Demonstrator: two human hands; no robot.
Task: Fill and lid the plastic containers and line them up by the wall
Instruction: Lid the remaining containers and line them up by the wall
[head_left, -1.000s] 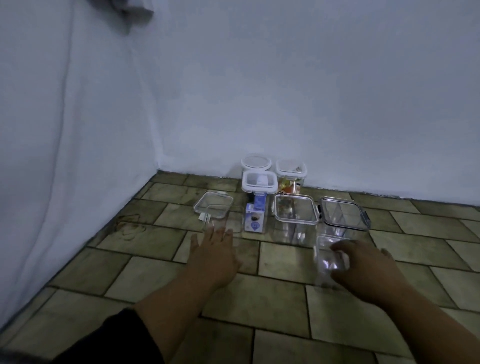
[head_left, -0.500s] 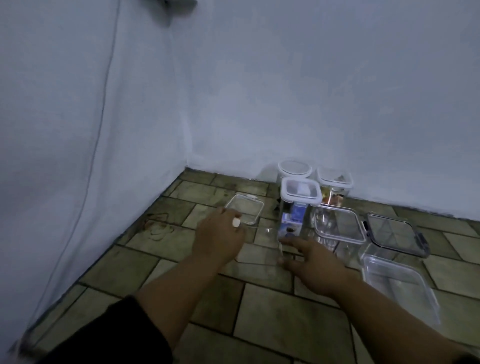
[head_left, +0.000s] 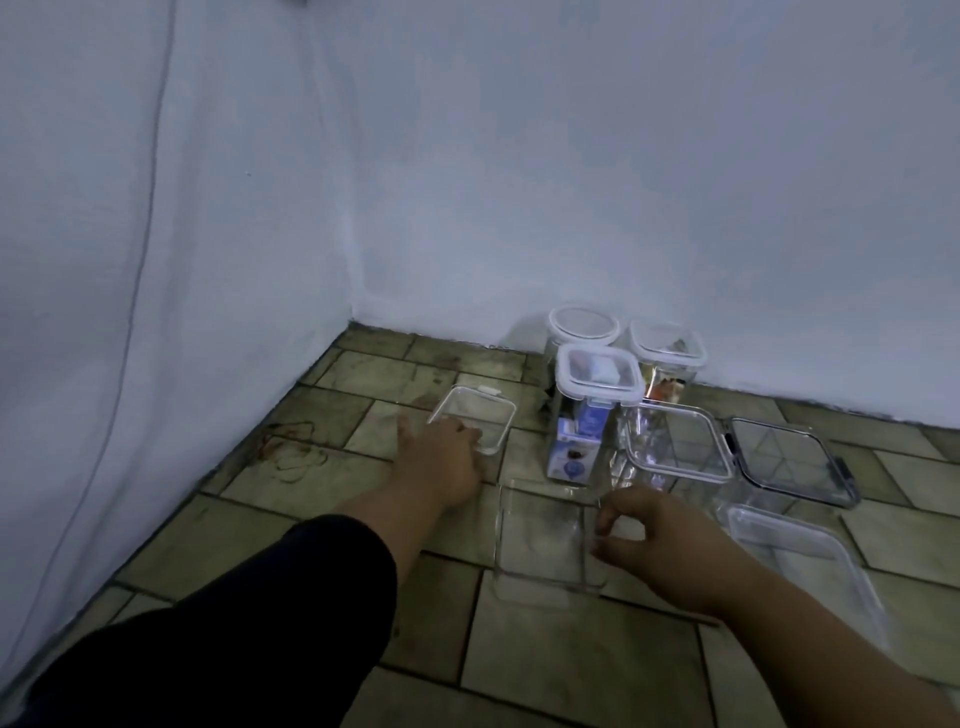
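As right fingers (head_left: 618, 508) pinch container (head_left: 540, 551), lid (head_left: 480, 415) gripped

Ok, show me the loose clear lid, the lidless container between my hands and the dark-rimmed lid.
loose clear lid (head_left: 485, 415), head view, its clear centre panel.
lidless container (head_left: 540, 540), head view, its bottom.
dark-rimmed lid (head_left: 779, 457), head view, its clear middle.

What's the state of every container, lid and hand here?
loose lid: flat on floor.
middle container: open, empty.
right container: open, empty.
carton container: lidded, filled.
round container: lidded.
back square container: lidded, filled.
clear-lid container: lidded, empty.
dark-rimmed container: lidded, empty.
left hand: on loose lid, grip unclear.
right hand: pinches middle container's rim.
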